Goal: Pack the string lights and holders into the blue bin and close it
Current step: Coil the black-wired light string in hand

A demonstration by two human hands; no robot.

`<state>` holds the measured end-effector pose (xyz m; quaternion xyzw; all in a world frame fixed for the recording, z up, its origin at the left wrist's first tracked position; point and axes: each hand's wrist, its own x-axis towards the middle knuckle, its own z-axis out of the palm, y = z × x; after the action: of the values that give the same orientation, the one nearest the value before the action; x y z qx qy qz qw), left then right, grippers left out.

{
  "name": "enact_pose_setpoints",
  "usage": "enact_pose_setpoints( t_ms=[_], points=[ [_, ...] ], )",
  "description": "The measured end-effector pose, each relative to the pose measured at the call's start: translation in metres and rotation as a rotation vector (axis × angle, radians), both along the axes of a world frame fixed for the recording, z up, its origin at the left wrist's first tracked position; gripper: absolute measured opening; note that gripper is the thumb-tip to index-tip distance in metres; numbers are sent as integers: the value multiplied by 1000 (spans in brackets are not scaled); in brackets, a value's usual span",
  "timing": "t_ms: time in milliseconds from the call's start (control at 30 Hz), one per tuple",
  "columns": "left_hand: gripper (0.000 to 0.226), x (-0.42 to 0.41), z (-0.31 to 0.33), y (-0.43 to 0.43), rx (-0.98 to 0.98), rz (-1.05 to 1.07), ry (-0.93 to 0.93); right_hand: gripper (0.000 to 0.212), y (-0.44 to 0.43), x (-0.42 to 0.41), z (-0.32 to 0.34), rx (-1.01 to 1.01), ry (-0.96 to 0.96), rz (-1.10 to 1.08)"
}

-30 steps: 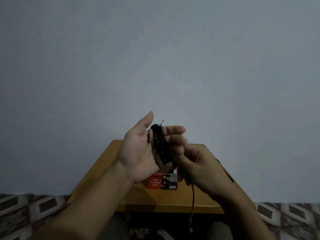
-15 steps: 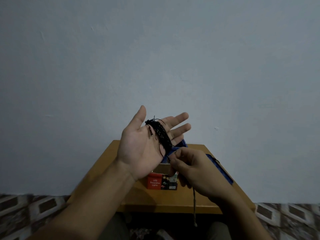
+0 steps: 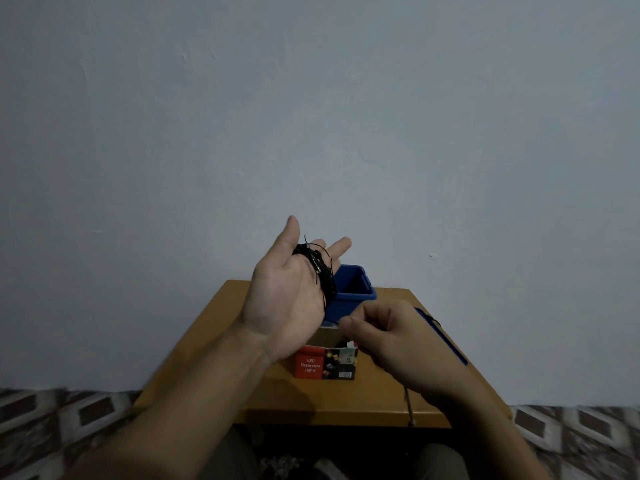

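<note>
My left hand [image 3: 287,289] is raised palm up with straight fingers, and a black coil of string lights [image 3: 317,268] is wound around those fingers. My right hand [image 3: 391,334] sits lower and to the right, its fingers curled and pinching the loose end of the wire, which hangs down below the wrist [image 3: 408,407]. Behind both hands stands the open blue bin [image 3: 356,289] on the small wooden table [image 3: 214,327]. A flat blue lid [image 3: 440,334] lies on the table to the right of my right hand.
An open red cardboard box [image 3: 323,363] labelled LED Decorative Lights stands on the table in front of the bin. A plain grey wall rises behind the table. Patterned floor tiles [image 3: 52,417] show on either side, and my knees are under the table's near edge.
My right hand has moved down and to the right, away from the coil, drawing the wire end with it. The left hand's fingers have straightened and the blue bin is now uncovered behind them.
</note>
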<state>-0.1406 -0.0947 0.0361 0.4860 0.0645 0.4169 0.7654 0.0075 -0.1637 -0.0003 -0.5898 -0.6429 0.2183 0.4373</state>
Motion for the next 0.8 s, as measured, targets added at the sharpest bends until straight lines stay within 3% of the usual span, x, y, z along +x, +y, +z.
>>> enact_pose_setpoints(
  t_ms=[300, 533, 800],
  points=[
    [102, 3, -7, 3, 81, -10, 203, 35, -6, 5, 9, 78, 79, -44],
    [87, 6, -8, -2, 176, 88, 376, 31, -5, 6, 9, 130, 149, -52],
    [90, 0, -15, 11, 252, 89, 592, 22, -11, 9, 18, 199, 151, 18]
  ],
)
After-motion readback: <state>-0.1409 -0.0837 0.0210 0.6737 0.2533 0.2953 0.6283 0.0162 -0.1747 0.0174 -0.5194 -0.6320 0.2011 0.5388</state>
